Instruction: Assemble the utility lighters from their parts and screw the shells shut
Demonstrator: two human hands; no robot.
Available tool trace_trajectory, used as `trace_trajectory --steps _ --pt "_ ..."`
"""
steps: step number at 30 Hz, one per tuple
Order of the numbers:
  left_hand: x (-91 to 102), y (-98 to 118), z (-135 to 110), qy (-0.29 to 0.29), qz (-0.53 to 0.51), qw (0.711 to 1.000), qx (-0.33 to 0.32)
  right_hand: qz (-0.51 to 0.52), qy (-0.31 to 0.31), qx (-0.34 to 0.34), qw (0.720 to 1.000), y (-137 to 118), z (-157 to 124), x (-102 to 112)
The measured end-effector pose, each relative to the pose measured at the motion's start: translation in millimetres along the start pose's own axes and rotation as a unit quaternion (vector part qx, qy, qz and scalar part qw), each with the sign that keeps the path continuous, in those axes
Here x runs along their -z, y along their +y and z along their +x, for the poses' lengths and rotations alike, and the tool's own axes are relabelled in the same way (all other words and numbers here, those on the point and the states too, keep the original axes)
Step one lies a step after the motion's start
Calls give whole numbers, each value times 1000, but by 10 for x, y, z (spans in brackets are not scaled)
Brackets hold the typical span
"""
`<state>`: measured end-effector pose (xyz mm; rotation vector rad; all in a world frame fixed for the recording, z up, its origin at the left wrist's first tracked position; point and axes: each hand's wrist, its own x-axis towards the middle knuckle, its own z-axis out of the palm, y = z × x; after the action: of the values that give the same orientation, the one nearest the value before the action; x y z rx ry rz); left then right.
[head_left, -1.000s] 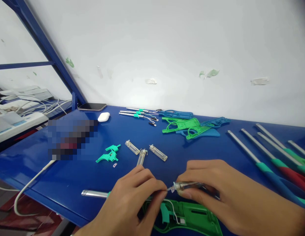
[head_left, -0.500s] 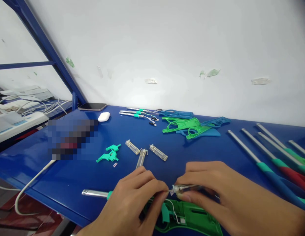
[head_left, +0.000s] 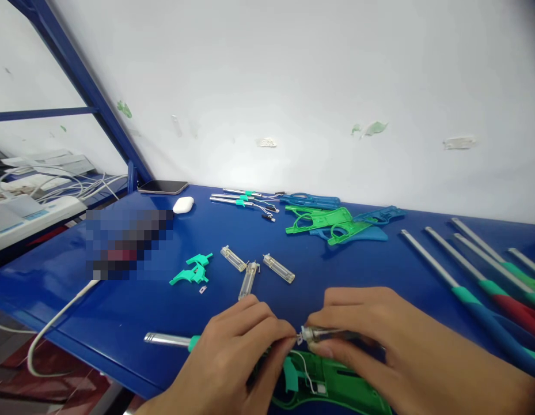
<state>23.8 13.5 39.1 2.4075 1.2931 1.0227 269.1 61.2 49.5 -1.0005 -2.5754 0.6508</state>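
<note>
My right hand (head_left: 362, 328) is closed around a clear lighter fuel tank (head_left: 312, 334), its nozzle end turned left. Close against that nozzle, my left hand (head_left: 245, 346) pinches thumb and forefinger together on something thin, mostly hidden by the fingertips. A tiny pale plate (head_left: 299, 340) shows between fingertips and tank. Below both hands lies an open green lighter handle half (head_left: 349, 377), holding a teal trigger (head_left: 290, 374) and a thin white tube or wire (head_left: 308, 369). A metal lighter barrel (head_left: 167, 339) sticks out left from behind my left hand.
Several clear tanks (head_left: 279, 268), teal triggers (head_left: 197, 270) and a small pale plate (head_left: 203, 290) lie mid-table. Behind are wired barrels (head_left: 232, 200) and handle halves (head_left: 319, 221). Several long lighters (head_left: 461, 294) lie right; a phone (head_left: 162, 187) and white case (head_left: 183, 205) sit back left.
The tank's nozzle end has come very slightly left, nearer my left fingertips. Both hands keep their grips, and the other things lie as before.
</note>
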Motion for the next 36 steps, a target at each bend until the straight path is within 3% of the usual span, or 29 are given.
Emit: trace_trajectory --steps 12,17,28,36 --pt "22 -28 -6 10 -4 1000 -14 26 13 -35 999 28 -21 -71" --pt "30 -68 -2 15 -23 1000 10 7 7 18 1000 6 75 64" --pt "5 -26 -28 15 -41 999 20 -26 94 -4 995 -57 124 -6" --pt "26 -23 -19 21 -38 999 19 -9 71 -5 997 -2 43 -49"
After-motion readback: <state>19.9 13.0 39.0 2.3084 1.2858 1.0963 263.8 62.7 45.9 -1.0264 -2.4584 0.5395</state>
